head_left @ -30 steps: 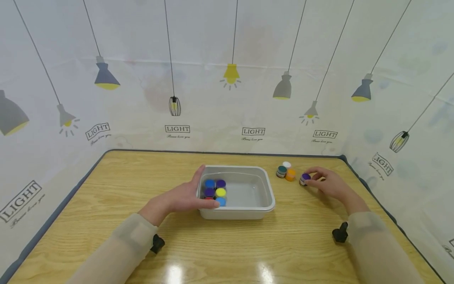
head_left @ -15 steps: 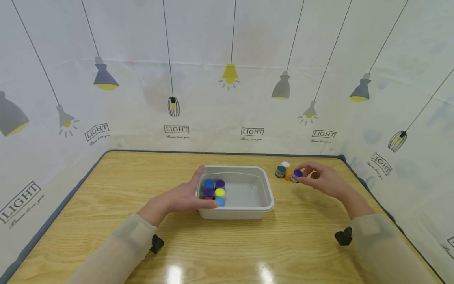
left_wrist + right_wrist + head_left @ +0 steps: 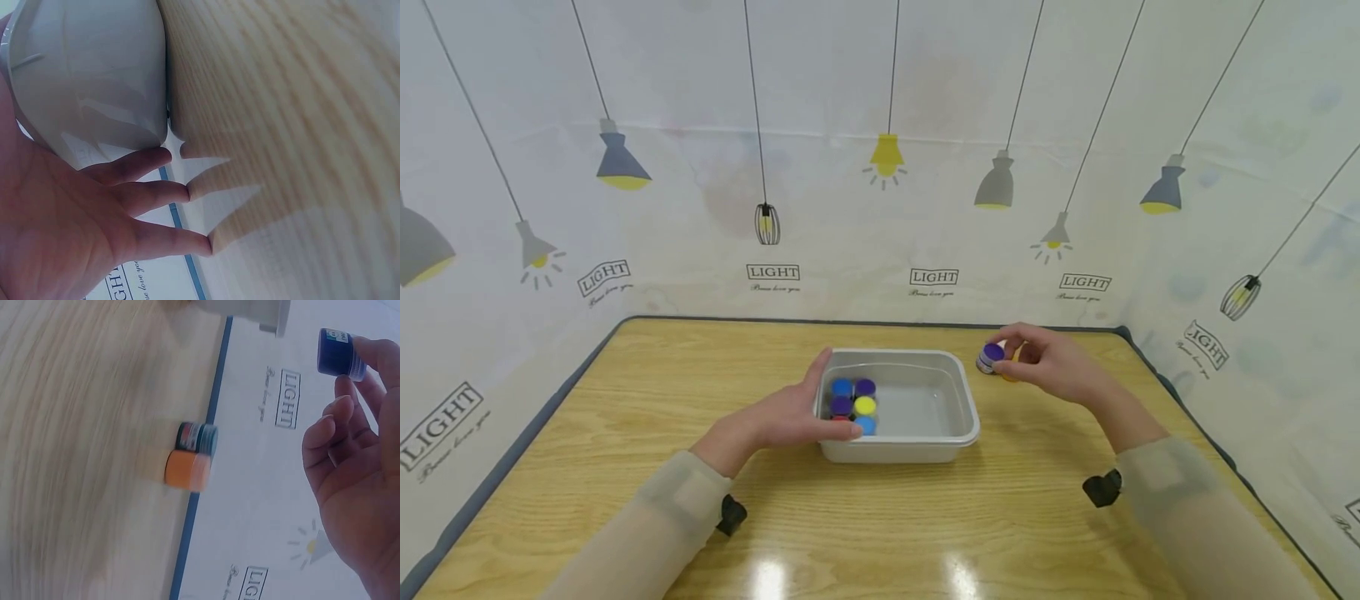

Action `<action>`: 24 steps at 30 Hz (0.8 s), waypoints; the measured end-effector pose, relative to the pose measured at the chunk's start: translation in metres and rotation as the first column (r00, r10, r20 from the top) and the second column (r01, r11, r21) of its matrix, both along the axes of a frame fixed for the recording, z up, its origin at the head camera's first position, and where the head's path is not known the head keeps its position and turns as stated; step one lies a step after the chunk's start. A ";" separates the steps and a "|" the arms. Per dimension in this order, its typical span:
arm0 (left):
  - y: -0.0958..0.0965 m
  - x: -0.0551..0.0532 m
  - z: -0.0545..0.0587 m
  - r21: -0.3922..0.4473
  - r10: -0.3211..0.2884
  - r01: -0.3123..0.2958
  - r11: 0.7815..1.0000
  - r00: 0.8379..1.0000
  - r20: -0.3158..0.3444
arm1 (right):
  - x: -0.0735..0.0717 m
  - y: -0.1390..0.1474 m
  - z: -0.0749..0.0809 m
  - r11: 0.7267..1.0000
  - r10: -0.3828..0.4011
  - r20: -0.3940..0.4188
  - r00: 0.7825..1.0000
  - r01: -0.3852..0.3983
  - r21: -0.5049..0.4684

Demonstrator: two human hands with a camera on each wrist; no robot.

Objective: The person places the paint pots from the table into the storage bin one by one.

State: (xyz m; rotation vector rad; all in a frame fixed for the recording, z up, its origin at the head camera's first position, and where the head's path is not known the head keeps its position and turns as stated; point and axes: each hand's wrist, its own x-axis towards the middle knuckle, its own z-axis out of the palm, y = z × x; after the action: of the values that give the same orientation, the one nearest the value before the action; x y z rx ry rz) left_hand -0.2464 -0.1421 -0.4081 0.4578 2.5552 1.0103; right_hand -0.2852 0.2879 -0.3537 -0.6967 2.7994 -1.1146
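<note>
In the head view, my right hand [image 3: 1052, 362] pinches a purple-capped paint jar [image 3: 992, 353] between thumb and fingers. The right wrist view shows this jar [image 3: 335, 352] dark blue-purple with a small label, held above the table. Below it on the table, an orange paint jar [image 3: 186, 470] and a dark green one [image 3: 195, 437] stand side by side. My left hand [image 3: 786, 417] rests against the left end of a light grey plastic bin [image 3: 898, 451], its thumb along the front rim. In the left wrist view its fingers [image 3: 169, 240] are straight and spread beside the bin's outer wall.
Inside the bin's left part sit several paint jars, with blue, purple, yellow [image 3: 866, 406], red and light blue caps. The wooden table [image 3: 880, 525] ends at a dark edge, against a lamp-printed cloth backdrop [image 3: 850, 167].
My right hand has carried the purple-capped jar leftward, from the table's right side past the orange jar; it now covers the green one in the head view. My left hand and the bin stay put.
</note>
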 end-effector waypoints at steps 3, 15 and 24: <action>0.000 0.000 0.000 0.001 0.000 0.000 1.000 1.000 0.002 | -0.001 -0.012 0.002 1.000 0.030 -0.008 1.000 -0.030 -0.003; 0.000 0.000 0.001 0.017 0.003 -0.003 1.000 1.000 0.005 | -0.011 -0.059 -0.010 0.998 0.067 -0.016 0.998 -0.067 0.016; 0.000 0.000 0.000 0.013 0.002 -0.002 1.000 1.000 0.005 | -0.019 -0.092 -0.023 0.990 0.123 -0.004 0.992 -0.123 -0.072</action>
State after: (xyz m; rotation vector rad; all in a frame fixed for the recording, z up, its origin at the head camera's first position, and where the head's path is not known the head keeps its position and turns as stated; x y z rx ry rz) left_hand -0.2462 -0.1418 -0.4077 0.4560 2.5468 1.0286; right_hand -0.3041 0.1960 -0.3766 -0.8628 2.6852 -1.1973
